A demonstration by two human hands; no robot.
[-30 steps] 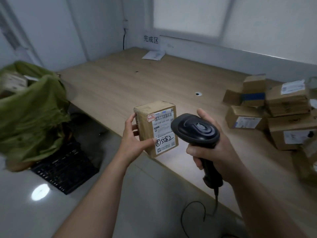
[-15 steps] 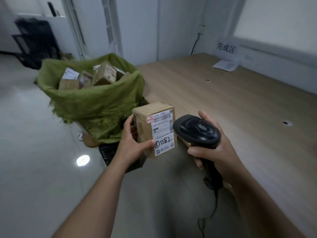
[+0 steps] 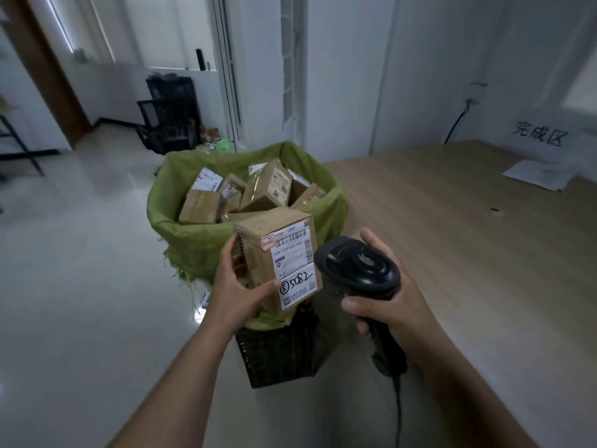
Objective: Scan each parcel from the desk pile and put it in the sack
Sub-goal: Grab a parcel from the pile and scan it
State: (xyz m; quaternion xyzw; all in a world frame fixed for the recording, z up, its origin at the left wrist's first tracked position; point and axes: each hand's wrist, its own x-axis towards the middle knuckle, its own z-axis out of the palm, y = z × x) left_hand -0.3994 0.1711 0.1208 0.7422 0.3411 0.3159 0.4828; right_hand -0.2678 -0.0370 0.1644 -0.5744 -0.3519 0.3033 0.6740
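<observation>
Held centre frame, across narrow sides, by left hand [image 3: 237, 287]: small cardboard parcel [image 3: 284, 253]; judged stiff, light. Clasped in right hand [image 3: 397, 308]: scanner [image 3: 358, 266].

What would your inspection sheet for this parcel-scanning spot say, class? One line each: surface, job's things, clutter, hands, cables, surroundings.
Surface: wooden desk; parcel pile out of view.
Job's things: labelled parcel held before the green sack, which holds several parcels; black scanner beside the label.
Clutter: paper sheet on the desk's far end; frayed green strands at the sack's foot.
Hands: left hand grips the parcel; right hand grips the scanner.
Cables: scanner cord hangs from its handle; dark cable runs down the wall.
Surroundings: black crate beneath the sack; dark furniture in the background.
</observation>
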